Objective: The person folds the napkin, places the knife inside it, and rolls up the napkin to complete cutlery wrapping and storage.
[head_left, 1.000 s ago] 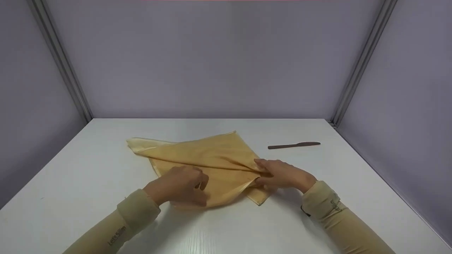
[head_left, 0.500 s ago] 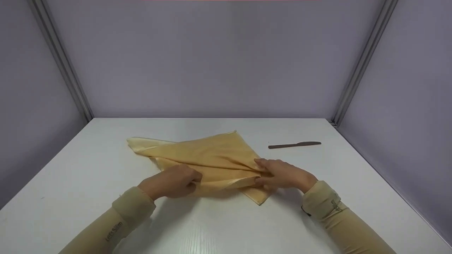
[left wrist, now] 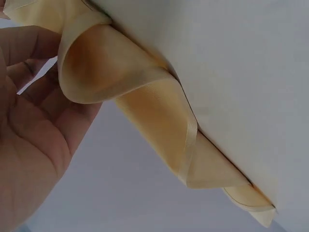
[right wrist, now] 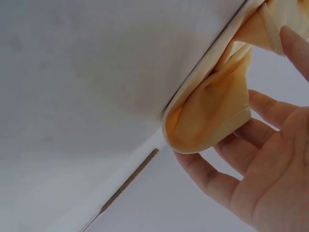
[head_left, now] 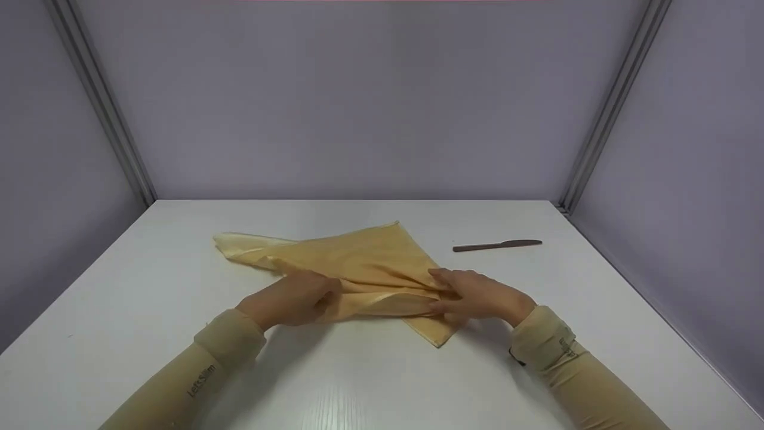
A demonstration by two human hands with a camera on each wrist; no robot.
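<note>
The head camera looks forward and down from above the near edge of the white table (head_left: 149,298), taking in both hands and the grey booth walls (head_left: 358,101). The 2 wrist cameras sit very close, low at table level, each tilted. All 3 views share the yellow cloth (head_left: 358,257) (left wrist: 145,96) (right wrist: 212,111); the right wrist view and the head view also share the knife (right wrist: 125,183) (head_left: 497,245).

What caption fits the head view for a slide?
Left hand and right hand pinch a rolled fold of yellow cloth on white table; knife beyond.
</note>
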